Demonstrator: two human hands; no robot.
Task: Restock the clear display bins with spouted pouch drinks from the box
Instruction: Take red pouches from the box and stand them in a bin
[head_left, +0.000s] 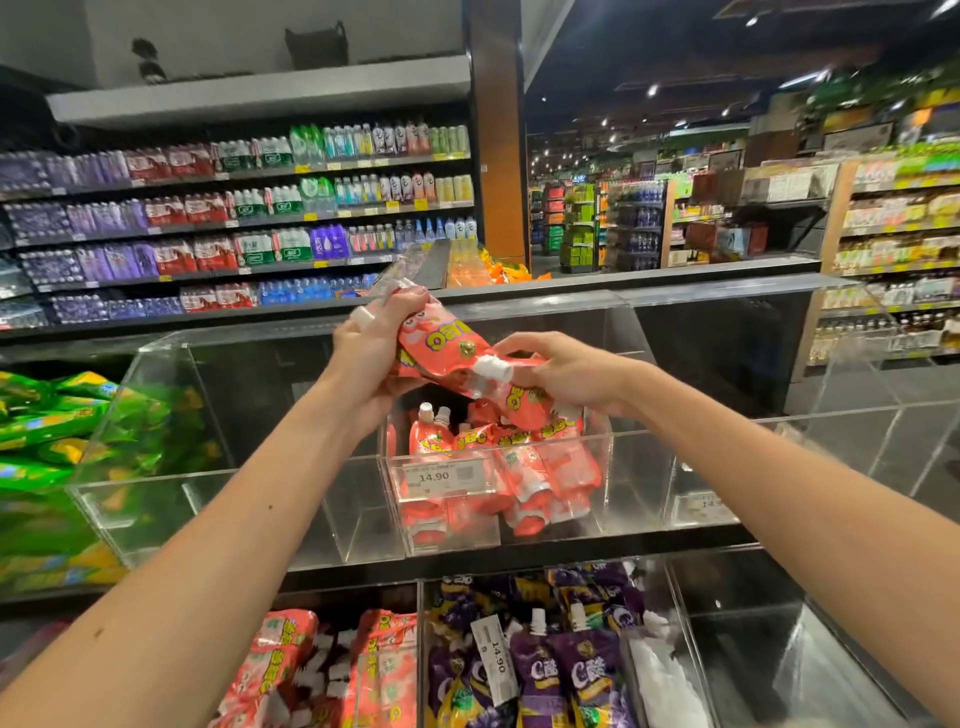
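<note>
I've got both hands up over the middle bin (602, 441). The left hand (371, 345) has its fingers curled tight round a bunch of pink pouches (441, 345); one white cap (363, 315) pokes out between those fingers on the far side. The bunch slants down to the right, and there the right hand (569, 371) takes it: fingers bent over the top, thumb tucked under, pinching just behind a second cap (491, 367). So the bunch hangs between the two grips, just above the pile (519, 467) already lying in the bin, near its front wall. A price tag (448, 475) sits on that front wall. Green packs (52, 431) fill the bin at the left edge. In the lower row I see purple pouches (571, 670).
</note>
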